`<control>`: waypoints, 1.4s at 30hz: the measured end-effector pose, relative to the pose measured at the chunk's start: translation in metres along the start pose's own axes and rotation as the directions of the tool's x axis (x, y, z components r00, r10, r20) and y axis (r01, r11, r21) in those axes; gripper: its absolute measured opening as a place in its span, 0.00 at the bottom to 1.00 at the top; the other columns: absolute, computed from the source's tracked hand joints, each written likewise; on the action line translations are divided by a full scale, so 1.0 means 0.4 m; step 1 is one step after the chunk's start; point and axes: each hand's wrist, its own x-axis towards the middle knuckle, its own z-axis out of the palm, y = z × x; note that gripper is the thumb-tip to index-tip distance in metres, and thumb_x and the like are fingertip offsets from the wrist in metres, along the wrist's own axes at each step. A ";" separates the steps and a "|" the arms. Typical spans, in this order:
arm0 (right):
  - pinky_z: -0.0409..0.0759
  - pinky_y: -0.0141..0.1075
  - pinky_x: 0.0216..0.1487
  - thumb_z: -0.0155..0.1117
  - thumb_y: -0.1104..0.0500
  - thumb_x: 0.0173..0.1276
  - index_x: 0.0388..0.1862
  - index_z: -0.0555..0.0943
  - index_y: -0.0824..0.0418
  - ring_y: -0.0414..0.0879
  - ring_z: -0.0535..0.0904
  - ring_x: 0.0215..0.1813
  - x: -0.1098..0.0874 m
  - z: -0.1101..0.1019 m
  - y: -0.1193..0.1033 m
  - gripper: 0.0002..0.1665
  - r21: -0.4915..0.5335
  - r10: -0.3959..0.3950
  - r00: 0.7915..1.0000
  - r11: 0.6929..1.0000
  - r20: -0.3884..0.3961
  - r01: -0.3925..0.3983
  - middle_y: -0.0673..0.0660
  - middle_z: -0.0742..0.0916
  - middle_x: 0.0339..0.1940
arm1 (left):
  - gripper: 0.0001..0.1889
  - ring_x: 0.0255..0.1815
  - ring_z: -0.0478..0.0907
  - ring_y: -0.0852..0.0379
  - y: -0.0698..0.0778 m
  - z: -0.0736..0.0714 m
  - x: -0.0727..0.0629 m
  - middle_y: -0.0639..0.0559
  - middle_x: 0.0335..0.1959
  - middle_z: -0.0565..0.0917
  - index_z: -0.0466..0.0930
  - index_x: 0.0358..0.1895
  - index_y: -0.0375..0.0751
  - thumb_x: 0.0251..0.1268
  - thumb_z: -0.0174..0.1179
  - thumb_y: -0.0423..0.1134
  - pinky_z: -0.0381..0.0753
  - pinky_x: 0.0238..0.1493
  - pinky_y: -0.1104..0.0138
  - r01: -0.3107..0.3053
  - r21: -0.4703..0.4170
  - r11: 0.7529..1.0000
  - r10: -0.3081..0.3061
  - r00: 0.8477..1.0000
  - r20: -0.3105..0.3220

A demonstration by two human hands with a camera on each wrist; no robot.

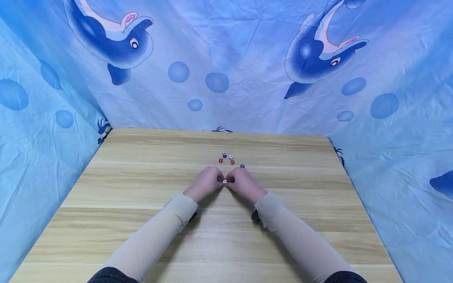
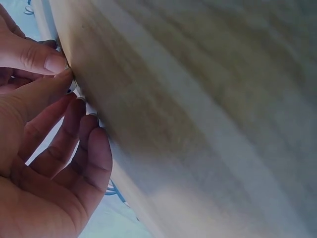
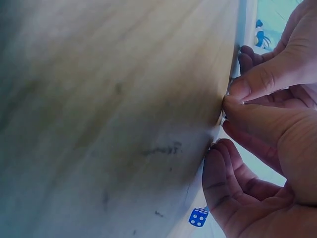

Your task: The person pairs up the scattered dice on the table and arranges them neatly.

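Observation:
In the head view a small white die (image 1: 224, 181) with dark pips sits between the fingertips of both hands, low over the table. My left hand (image 1: 208, 181) pinches it from the left, and my right hand (image 1: 245, 183) pinches it from the right. The two thumb tips meet in the wrist views, where fingers mostly hide the die. Beyond the hands lie a blue die (image 1: 224, 155), a second white die (image 1: 231, 157), and two red dice, one left (image 1: 221, 160) and one right (image 1: 232, 162). Just past the right knuckles is another blue die (image 1: 242, 166), its pips visible in the right wrist view.
A wood-grain table (image 1: 141, 177) lies under both arms. Blue cloth (image 1: 247, 110) printed with dolphins and bubbles hangs behind its far edge and along both sides. Dark bands show at both wrists, under the light sleeves.

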 end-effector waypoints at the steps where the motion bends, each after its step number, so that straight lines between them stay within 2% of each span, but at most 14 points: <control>1: 0.79 0.36 0.47 0.75 0.62 0.64 0.39 0.90 0.57 0.40 0.81 0.38 0.000 0.000 -0.001 0.05 -0.006 -0.001 1.000 1.000 -0.004 0.001 0.46 0.87 0.32 | 0.03 0.33 0.82 0.58 -0.001 0.001 -0.001 0.54 0.31 0.87 0.90 0.35 0.42 0.58 0.73 0.32 0.82 0.44 0.61 -0.001 -0.004 1.000 0.001 1.000 -0.004; 7: 0.79 0.37 0.46 0.76 0.60 0.65 0.39 0.90 0.57 0.40 0.81 0.37 -0.002 -0.002 -0.008 0.05 -0.001 0.013 1.000 1.000 0.004 -0.013 0.46 0.87 0.32 | 0.03 0.32 0.81 0.59 -0.005 0.004 -0.004 0.55 0.30 0.87 0.90 0.34 0.43 0.58 0.74 0.32 0.82 0.43 0.61 -0.002 -0.019 1.000 0.002 1.000 -0.018; 15: 0.80 0.36 0.48 0.76 0.61 0.65 0.40 0.90 0.56 0.40 0.82 0.40 -0.005 0.002 -0.005 0.05 0.013 0.015 1.000 1.000 0.007 -0.015 0.46 0.88 0.33 | 0.04 0.33 0.81 0.58 -0.003 0.002 -0.006 0.54 0.31 0.87 0.90 0.35 0.42 0.58 0.74 0.32 0.82 0.43 0.61 0.019 -0.047 0.999 -0.019 1.000 0.001; 22: 0.80 0.36 0.47 0.76 0.63 0.64 0.38 0.90 0.57 0.40 0.82 0.38 -0.005 0.002 -0.005 0.04 0.051 0.025 1.000 0.998 0.009 -0.026 0.46 0.88 0.31 | 0.03 0.31 0.81 0.58 -0.001 0.002 -0.007 0.55 0.29 0.86 0.90 0.34 0.43 0.58 0.73 0.32 0.82 0.42 0.61 0.022 -0.050 0.999 -0.022 1.000 0.000; 32: 0.80 0.35 0.47 0.77 0.63 0.63 0.39 0.90 0.57 0.39 0.81 0.39 -0.003 -0.007 -0.002 0.06 0.056 0.044 0.999 0.997 0.027 -0.046 0.44 0.87 0.31 | 0.03 0.34 0.81 0.58 0.005 -0.002 -0.005 0.55 0.30 0.86 0.90 0.34 0.43 0.59 0.73 0.31 0.82 0.46 0.61 0.026 -0.054 0.998 -0.025 1.000 0.014; 36: 0.81 0.35 0.44 0.78 0.63 0.61 0.43 0.89 0.60 0.41 0.81 0.37 0.002 -0.033 -0.003 0.11 0.082 0.040 0.999 0.996 0.021 -0.041 0.47 0.87 0.32 | 0.03 0.34 0.82 0.57 0.004 -0.003 -0.004 0.55 0.30 0.87 0.90 0.34 0.43 0.58 0.73 0.31 0.82 0.46 0.61 0.011 -0.049 0.999 -0.010 1.000 0.006; 42: 0.81 0.35 0.39 0.74 0.63 0.65 0.48 0.87 0.64 0.44 0.81 0.37 0.025 -0.107 0.002 0.13 0.116 0.093 0.995 0.989 -0.026 -0.089 0.51 0.85 0.34 | 0.04 0.34 0.81 0.58 0.003 -0.005 -0.007 0.55 0.30 0.86 0.89 0.34 0.43 0.57 0.74 0.32 0.82 0.47 0.60 0.025 -0.047 0.999 -0.024 1.000 0.010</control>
